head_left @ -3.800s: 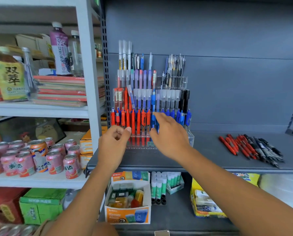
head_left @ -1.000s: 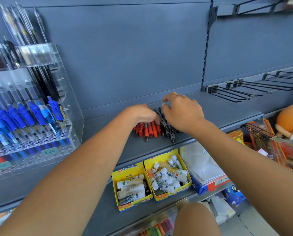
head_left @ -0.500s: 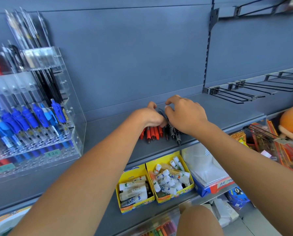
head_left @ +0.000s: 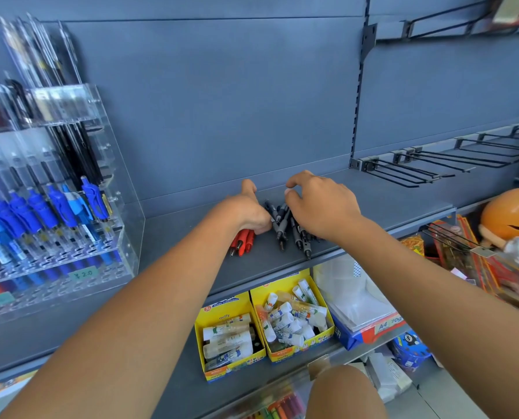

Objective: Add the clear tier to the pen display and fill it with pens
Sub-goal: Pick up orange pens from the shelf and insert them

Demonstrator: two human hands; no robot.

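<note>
We are gathering stock, left hand (head_left: 246, 213) gripping red pens (head_left: 242, 241), right hand (head_left: 321, 207) curled over black pens (head_left: 283, 226), hold unclear, likely carrying both to the pen display (head_left: 107, 267) next.

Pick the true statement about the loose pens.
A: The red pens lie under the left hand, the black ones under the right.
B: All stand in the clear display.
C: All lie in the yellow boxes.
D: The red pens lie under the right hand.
A: the red pens stick out from under the left hand, and the black pens lie beneath the right hand, all on the shelf.
</note>
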